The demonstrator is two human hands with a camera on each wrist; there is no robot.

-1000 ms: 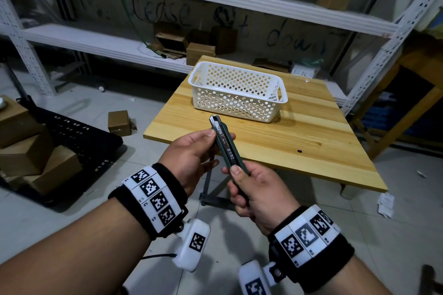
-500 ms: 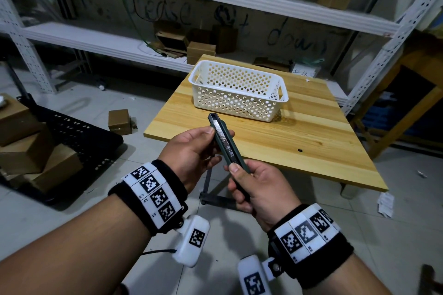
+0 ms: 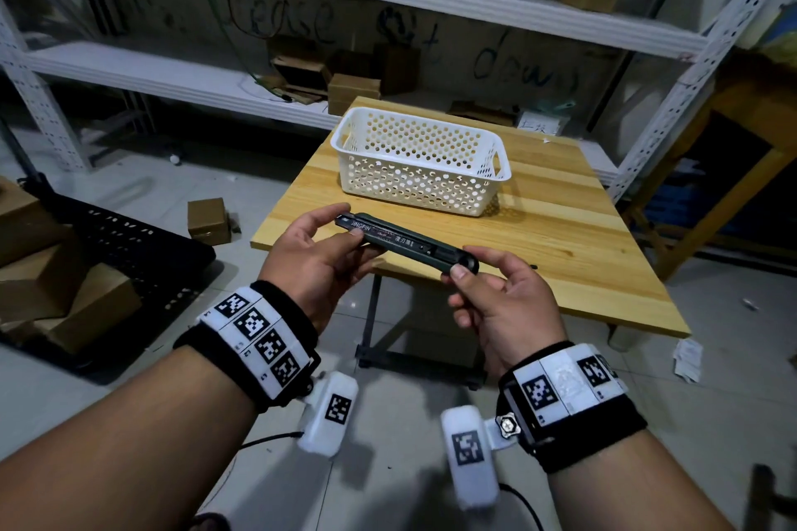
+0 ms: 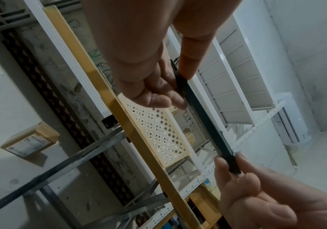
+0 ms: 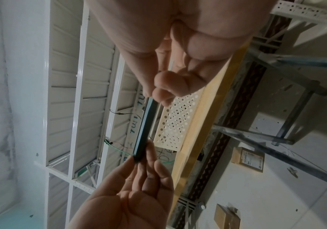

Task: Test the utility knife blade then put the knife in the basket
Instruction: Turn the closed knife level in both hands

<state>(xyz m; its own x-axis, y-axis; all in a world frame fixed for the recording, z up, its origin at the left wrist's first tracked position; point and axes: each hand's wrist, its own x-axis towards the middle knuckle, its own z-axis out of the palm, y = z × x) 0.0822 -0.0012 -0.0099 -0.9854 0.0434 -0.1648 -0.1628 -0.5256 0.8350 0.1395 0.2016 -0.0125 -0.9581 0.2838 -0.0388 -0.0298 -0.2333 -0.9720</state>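
Note:
A dark green utility knife [image 3: 405,241] lies nearly level in the air between my two hands, just in front of the table's near edge. My left hand [image 3: 345,231] pinches its blade end between thumb and fingers. My right hand [image 3: 468,267] pinches the butt end. No blade shows past the tip. The knife [image 4: 205,122] runs between both hands in the left wrist view, and the knife [image 5: 146,128] shows edge-on in the right wrist view. A white perforated basket [image 3: 420,162] stands on the wooden table [image 3: 560,237] beyond the knife, and nothing shows inside it.
White metal shelving [image 3: 142,73] with cardboard boxes stands behind the table. A small box [image 3: 207,220] lies on the floor at left beside a black pallet [image 3: 129,246] with stacked cartons. A wooden frame [image 3: 733,134] stands at the right.
The knife has swung from pointing away from me to lying nearly crosswise. My right hand has shifted from gripping the handle to pinching its butt end; my left still holds the blade end.

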